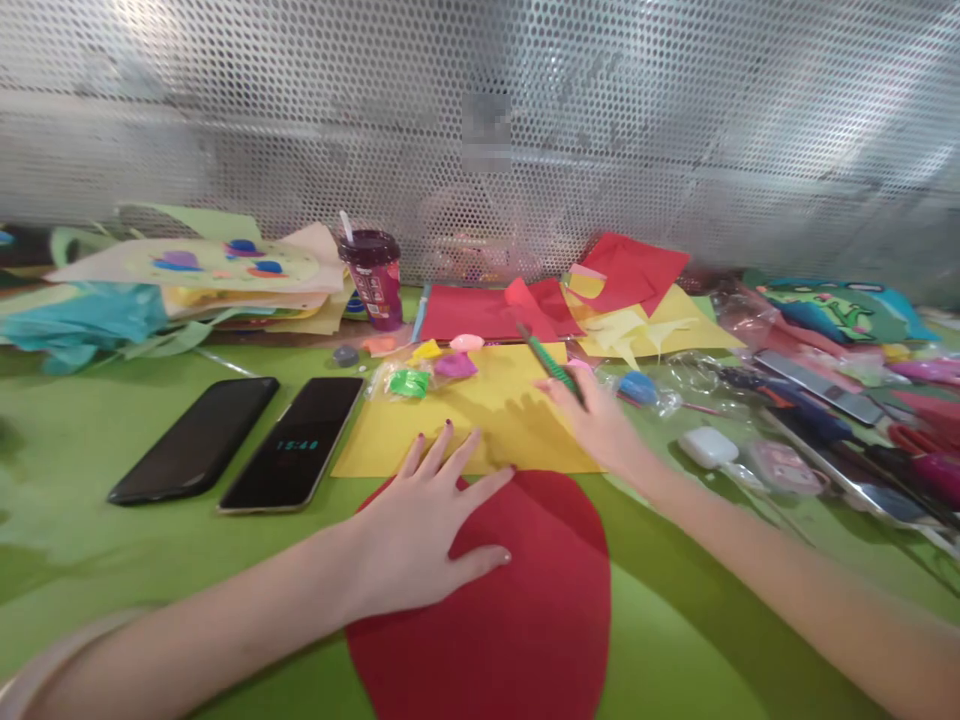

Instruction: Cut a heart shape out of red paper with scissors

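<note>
My left hand [427,530] lies flat with fingers spread on a red paper cut-out [510,610] with a rounded top, pressing its upper left part onto the green table [112,560]. My right hand [600,420] is closed around a green pen-like tool [551,365], its tip pointing away over a yellow paper sheet [480,420] just beyond the red shape. The right hand is slightly blurred.
Two dark phones [195,440] [294,442] lie at the left. A purple cup [373,277] stands behind, beside stacked paper crafts [217,270]. Red and yellow paper scraps [622,290], small clay lumps [409,382], a white case [709,447] and scissors and tools [847,420] crowd the right.
</note>
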`<state>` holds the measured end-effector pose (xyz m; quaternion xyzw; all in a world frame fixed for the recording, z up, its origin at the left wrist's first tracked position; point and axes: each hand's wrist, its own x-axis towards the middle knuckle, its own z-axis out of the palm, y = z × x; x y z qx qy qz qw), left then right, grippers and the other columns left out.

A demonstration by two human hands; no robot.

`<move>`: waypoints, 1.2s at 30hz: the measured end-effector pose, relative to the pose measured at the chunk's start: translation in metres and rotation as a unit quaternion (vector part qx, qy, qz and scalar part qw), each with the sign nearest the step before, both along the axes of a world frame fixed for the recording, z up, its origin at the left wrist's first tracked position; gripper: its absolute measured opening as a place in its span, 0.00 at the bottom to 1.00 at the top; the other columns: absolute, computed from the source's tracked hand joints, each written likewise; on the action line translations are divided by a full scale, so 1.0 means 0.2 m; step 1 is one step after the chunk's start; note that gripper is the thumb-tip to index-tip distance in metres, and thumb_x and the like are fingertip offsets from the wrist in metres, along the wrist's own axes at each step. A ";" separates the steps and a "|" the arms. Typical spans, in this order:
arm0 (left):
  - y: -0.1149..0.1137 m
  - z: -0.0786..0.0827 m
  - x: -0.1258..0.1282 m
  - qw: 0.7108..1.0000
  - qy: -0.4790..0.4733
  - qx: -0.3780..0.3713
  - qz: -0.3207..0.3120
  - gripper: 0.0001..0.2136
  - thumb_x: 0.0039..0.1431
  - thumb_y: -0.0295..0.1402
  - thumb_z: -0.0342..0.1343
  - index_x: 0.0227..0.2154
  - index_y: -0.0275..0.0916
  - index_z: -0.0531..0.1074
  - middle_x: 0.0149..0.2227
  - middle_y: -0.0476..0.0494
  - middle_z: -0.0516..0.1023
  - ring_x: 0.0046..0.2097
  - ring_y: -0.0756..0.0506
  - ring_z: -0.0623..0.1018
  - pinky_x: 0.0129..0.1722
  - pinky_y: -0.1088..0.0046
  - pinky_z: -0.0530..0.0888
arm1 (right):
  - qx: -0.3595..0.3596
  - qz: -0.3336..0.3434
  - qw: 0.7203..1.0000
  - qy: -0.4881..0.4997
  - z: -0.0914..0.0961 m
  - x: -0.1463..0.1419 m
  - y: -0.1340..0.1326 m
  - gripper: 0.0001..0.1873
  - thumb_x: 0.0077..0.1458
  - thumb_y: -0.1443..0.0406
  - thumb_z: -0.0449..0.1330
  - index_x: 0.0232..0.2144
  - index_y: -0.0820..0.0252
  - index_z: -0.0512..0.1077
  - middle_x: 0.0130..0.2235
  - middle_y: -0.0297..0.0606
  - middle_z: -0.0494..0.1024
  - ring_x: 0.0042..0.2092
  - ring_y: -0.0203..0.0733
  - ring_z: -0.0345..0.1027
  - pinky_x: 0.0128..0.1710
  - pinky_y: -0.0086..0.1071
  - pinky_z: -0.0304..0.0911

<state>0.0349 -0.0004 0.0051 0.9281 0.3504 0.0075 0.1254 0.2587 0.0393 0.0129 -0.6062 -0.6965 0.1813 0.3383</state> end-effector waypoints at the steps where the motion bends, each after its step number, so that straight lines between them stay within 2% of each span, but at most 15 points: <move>1: 0.00 0.00 0.00 1.000 0.003 -0.002 -0.003 0.33 0.56 0.58 0.39 0.62 0.49 0.49 0.65 0.30 0.43 0.62 0.21 0.41 0.54 0.35 0.50 | -0.029 -0.004 0.995 0.098 0.01 0.02 -0.01 0.16 0.61 0.57 0.42 0.43 0.59 0.61 0.42 0.46 0.76 0.43 0.45 0.72 0.41 0.39 0.69; 4: -0.01 0.02 0.00 1.000 0.017 -0.003 -0.003 0.33 0.57 0.57 0.39 0.62 0.48 0.48 0.65 0.29 0.42 0.62 0.22 0.40 0.54 0.35 0.49 | -0.168 -0.017 0.915 0.366 0.04 0.08 -0.09 0.15 0.60 0.58 0.44 0.41 0.60 0.63 0.38 0.46 0.77 0.41 0.46 0.73 0.39 0.40 0.70; 6: -0.02 0.03 0.01 1.000 0.026 -0.006 0.004 0.32 0.57 0.56 0.38 0.62 0.49 0.47 0.65 0.30 0.40 0.62 0.24 0.38 0.55 0.37 0.49 | -0.237 -0.039 0.883 0.404 0.06 0.13 -0.17 0.12 0.58 0.62 0.47 0.39 0.62 0.66 0.36 0.47 0.77 0.40 0.45 0.73 0.39 0.39 0.70; 8: -0.02 0.03 0.01 0.999 0.029 -0.013 0.012 0.32 0.58 0.57 0.37 0.62 0.51 0.46 0.65 0.33 0.38 0.63 0.25 0.37 0.56 0.38 0.48 | -0.289 -0.059 0.880 0.373 0.10 0.21 -0.27 0.09 0.56 0.64 0.51 0.37 0.63 0.67 0.38 0.46 0.77 0.39 0.44 0.72 0.38 0.37 0.71; 10: -0.01 0.03 0.01 0.999 0.024 -0.016 0.019 0.32 0.57 0.58 0.35 0.62 0.52 0.45 0.66 0.34 0.37 0.63 0.26 0.36 0.56 0.39 0.48 | -0.360 -0.067 0.886 0.286 0.16 0.32 -0.39 0.11 0.56 0.60 0.53 0.34 0.63 0.69 0.34 0.44 0.76 0.34 0.42 0.72 0.32 0.35 0.71; 12: 0.01 0.01 0.00 1.000 0.016 -0.013 0.020 0.33 0.56 0.59 0.34 0.62 0.52 0.44 0.66 0.35 0.36 0.63 0.26 0.36 0.56 0.39 0.47 | -0.393 -0.036 0.896 0.203 0.21 0.44 -0.49 0.14 0.56 0.57 0.55 0.30 0.62 0.69 0.30 0.39 0.74 0.29 0.38 0.70 0.24 0.29 0.67; 14: 0.04 0.00 0.00 1.000 0.005 -0.004 0.020 0.35 0.54 0.61 0.34 0.62 0.52 0.44 0.66 0.35 0.36 0.63 0.26 0.36 0.56 0.38 0.47 | -0.425 0.004 0.891 0.160 0.25 0.53 -0.56 0.15 0.56 0.55 0.55 0.29 0.62 0.69 0.28 0.37 0.73 0.27 0.36 0.69 0.24 0.28 0.66; 17: 0.06 -0.01 0.00 1.000 -0.004 0.014 0.016 0.36 0.54 0.61 0.33 0.63 0.49 0.43 0.65 0.33 0.38 0.63 0.27 0.38 0.55 0.38 0.49 | -0.370 -0.001 0.905 0.208 0.28 0.56 -0.57 0.17 0.55 0.53 0.54 0.30 0.62 0.69 0.25 0.34 0.70 0.25 0.34 0.65 0.23 0.28 0.64; 21: 0.02 -0.03 0.01 0.996 -0.011 0.090 -0.019 0.33 0.58 0.57 0.38 0.60 0.41 0.53 0.63 0.31 0.51 0.63 0.29 0.51 0.56 0.43 0.55 | -0.260 -0.040 0.916 0.302 0.29 0.38 -0.46 0.19 0.55 0.56 0.56 0.47 0.55 0.64 0.24 0.28 0.66 0.20 0.31 0.58 0.17 0.26 0.60; 24: -0.06 -0.05 0.02 0.981 -0.023 0.154 -0.116 0.20 0.64 0.39 0.42 0.56 0.39 0.61 0.58 0.37 0.63 0.58 0.36 0.64 0.55 0.55 0.63 | -0.208 -0.013 0.912 0.353 0.29 0.20 -0.37 0.25 0.57 0.60 0.52 0.56 0.47 0.53 0.29 0.30 0.70 0.23 0.35 0.66 0.23 0.32 0.68; 26: -0.12 -0.05 0.02 0.970 -0.039 0.163 -0.177 0.17 0.64 0.31 0.43 0.55 0.38 0.61 0.58 0.40 0.64 0.58 0.40 0.64 0.56 0.61 0.64 | -0.205 0.016 0.901 0.382 0.28 0.11 -0.32 0.25 0.58 0.61 0.48 0.58 0.47 0.52 0.33 0.33 0.72 0.25 0.38 0.71 0.26 0.36 0.70; 28: -0.18 -0.02 0.02 0.967 -0.054 0.145 -0.203 0.17 0.63 0.30 0.44 0.54 0.39 0.62 0.57 0.43 0.65 0.59 0.41 0.62 0.58 0.62 0.61 | -0.216 0.045 0.893 0.392 0.25 0.06 -0.29 0.26 0.59 0.60 0.47 0.59 0.46 0.49 0.42 0.38 0.72 0.27 0.40 0.73 0.25 0.38 0.71; 30: -0.22 0.01 0.01 0.969 -0.062 0.122 -0.208 0.17 0.63 0.32 0.45 0.54 0.39 0.63 0.55 0.44 0.68 0.59 0.41 0.62 0.59 0.62 0.60 | -0.208 0.067 0.901 0.375 0.22 0.04 -0.28 0.30 0.58 0.61 0.47 0.61 0.41 0.43 0.49 0.40 0.69 0.28 0.38 0.72 0.23 0.37 0.70; 32: -0.24 0.03 0.01 0.969 -0.062 0.120 -0.207 0.17 0.63 0.33 0.45 0.54 0.38 0.63 0.54 0.43 0.69 0.58 0.41 0.64 0.57 0.63 0.63 | -0.180 0.074 0.927 0.321 0.20 0.05 -0.27 0.32 0.58 0.62 0.48 0.62 0.42 0.40 0.50 0.40 0.69 0.28 0.35 0.69 0.24 0.34 0.68; 36: -0.24 0.00 0.02 0.960 -0.063 0.181 -0.202 0.18 0.65 0.33 0.40 0.54 0.36 0.63 0.56 0.37 0.66 0.56 0.39 0.67 0.53 0.65 0.68 | -0.153 0.059 0.981 0.102 0.22 0.10 -0.25 0.26 0.58 0.57 0.49 0.58 0.55 0.55 0.38 0.38 0.75 0.26 0.34 0.64 0.25 0.30 0.65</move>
